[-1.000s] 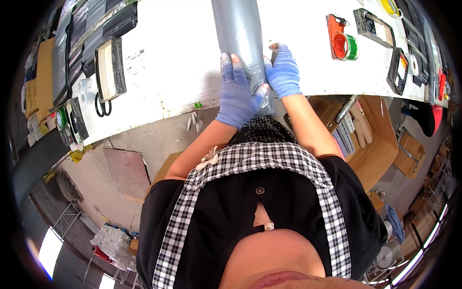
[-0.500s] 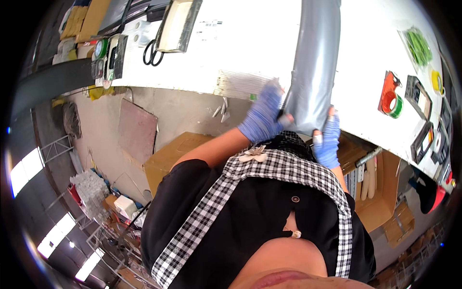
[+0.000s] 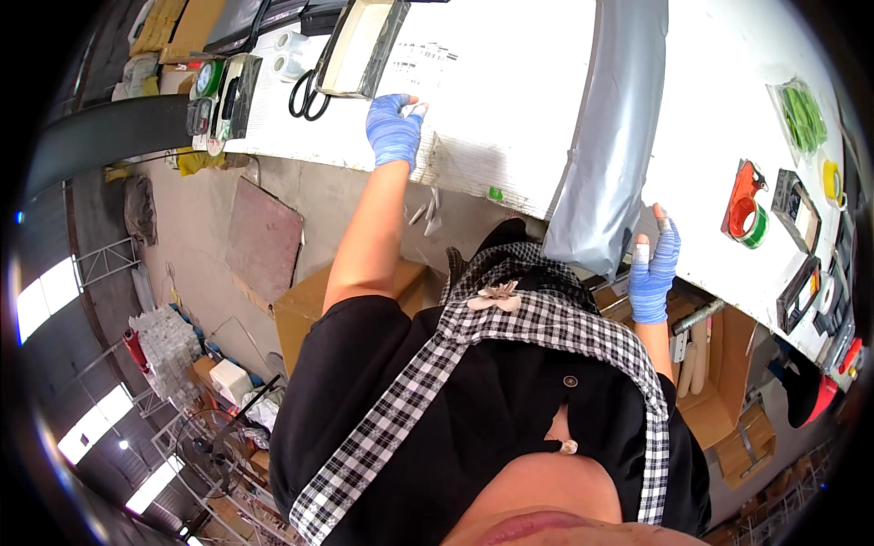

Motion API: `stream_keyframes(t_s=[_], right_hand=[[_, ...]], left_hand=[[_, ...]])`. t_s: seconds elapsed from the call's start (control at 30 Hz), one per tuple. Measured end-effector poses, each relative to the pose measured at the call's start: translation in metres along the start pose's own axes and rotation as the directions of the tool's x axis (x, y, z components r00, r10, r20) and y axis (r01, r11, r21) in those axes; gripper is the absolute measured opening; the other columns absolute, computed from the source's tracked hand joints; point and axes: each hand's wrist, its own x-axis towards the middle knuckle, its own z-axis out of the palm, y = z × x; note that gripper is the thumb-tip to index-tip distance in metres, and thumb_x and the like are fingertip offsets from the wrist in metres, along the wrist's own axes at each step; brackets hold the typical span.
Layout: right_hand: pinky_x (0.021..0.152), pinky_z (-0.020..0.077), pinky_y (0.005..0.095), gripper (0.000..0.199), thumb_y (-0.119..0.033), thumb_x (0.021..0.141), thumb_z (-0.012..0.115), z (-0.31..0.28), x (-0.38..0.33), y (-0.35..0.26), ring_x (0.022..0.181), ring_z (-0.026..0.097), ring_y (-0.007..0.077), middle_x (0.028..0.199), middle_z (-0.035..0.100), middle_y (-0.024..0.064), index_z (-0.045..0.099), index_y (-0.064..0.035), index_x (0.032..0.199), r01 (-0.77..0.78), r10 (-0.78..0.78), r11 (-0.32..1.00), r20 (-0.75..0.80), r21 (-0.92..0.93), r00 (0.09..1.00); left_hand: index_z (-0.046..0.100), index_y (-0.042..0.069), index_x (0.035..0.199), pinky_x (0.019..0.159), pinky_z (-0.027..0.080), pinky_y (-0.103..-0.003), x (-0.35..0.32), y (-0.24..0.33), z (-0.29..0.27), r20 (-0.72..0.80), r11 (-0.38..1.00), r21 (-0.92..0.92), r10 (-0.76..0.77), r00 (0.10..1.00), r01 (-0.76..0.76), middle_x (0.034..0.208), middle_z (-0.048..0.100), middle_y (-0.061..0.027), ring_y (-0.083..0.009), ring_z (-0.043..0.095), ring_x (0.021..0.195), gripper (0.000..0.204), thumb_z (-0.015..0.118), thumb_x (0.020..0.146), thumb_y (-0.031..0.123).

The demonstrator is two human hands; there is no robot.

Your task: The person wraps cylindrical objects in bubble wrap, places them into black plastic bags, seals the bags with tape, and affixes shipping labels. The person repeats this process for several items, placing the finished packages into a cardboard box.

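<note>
A long grey plastic mailing bag (image 3: 616,118) lies lengthwise over the white worktable, its near end hanging past the front edge against my apron. To the left of it, my left hand (image 3: 394,130), in a blue fingerless glove, hovers above the table with fingers loosely bent and a small gap between thumb and forefinger. Nothing shows in it. Close by are printed labels (image 3: 426,56) and black-handled scissors (image 3: 309,96). On the other side of the bag, my right hand (image 3: 654,273), gloved alike, is open at the table's edge with thumb and fingers apart, holding nothing.
A shallow tray (image 3: 362,50) stands behind the scissors, near clear tape rolls (image 3: 289,55). At right lie a red tape dispenser (image 3: 745,196), a bag of green strips (image 3: 801,116) and yellow tape (image 3: 832,180). Cardboard boxes (image 3: 719,364) sit below the table.
My left hand has left the bag's near end and swung left and farther away, towards the labels. My right hand has come off the bag and opened slightly to its right.
</note>
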Motion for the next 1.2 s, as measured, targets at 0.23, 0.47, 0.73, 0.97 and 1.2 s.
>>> stream_keyframes(t_s=[0.23,0.47,0.73,0.97,1.2], right_hand=[[0.108,0.0383,0.0415,0.042,-0.011,0.095,0.057,-0.002,0.002,-0.001,0.125,0.05,0.0309,0.134,0.055,0.0167,0.05,0.0005,0.135,-0.05,0.051,0.999,-0.014,0.013,0.999],[0.103,0.0424,0.0384,0.04,-0.016,0.093,0.06,-0.017,0.013,-0.021,0.119,0.055,0.0289,0.128,0.058,0.0161,0.055,-0.0006,0.13,0.002,0.006,0.994,-0.07,0.109,0.998],[0.089,0.0496,0.0285,0.043,-0.013,0.09,0.07,0.026,0.045,-0.095,0.1,0.062,0.0147,0.11,0.067,0.0111,0.058,0.004,0.128,-0.393,0.188,0.572,0.352,0.72,0.917],[0.082,0.052,0.0264,0.025,-0.01,0.091,0.068,0.012,0.053,-0.083,0.092,0.064,0.011,0.105,0.072,0.0081,0.067,0.0012,0.114,-0.414,0.409,0.653,0.165,0.634,0.898],[0.083,0.0522,0.0272,0.026,-0.011,0.09,0.07,-0.006,0.051,-0.079,0.094,0.065,0.0118,0.103,0.073,0.0093,0.069,0.0011,0.112,-0.362,0.373,0.646,0.136,0.672,0.918]], left_hand=[[0.073,0.002,0.088,0.077,0.05,-0.033,0.005,0.009,-0.005,-0.018,0.996,0.088,-0.023,1.0,0.025,0.093,0.065,-0.0104,-0.0212,0.062,0.083,0.021,0.083,0.074,0.014],[0.072,0.004,0.085,0.085,0.049,-0.036,-0.011,0.02,-0.018,-0.188,0.995,0.059,0.084,0.979,-0.074,0.092,0.065,-0.0113,-0.0265,0.061,0.09,0.015,0.079,0.078,0.016],[0.064,0.016,0.097,0.093,0.041,-0.039,-0.159,0.163,-0.011,0.022,0.743,-0.084,0.667,0.745,-0.664,0.11,0.05,-0.0036,-0.0245,0.047,0.108,0.033,0.081,0.07,0.021],[0.052,0.005,0.127,0.081,0.05,-0.028,-0.181,0.168,-0.007,0.558,0.604,-0.739,0.3,0.774,0.299,0.112,0.061,-0.009,-0.0141,0.057,0.091,0.044,0.07,0.088,0.015],[0.067,0.008,0.103,0.053,0.041,-0.017,-0.177,0.186,-0.021,0.768,0.475,-0.584,0.062,0.637,0.658,0.086,0.068,-0.0034,-0.0064,0.059,0.069,0.016,0.07,0.091,0.018]])
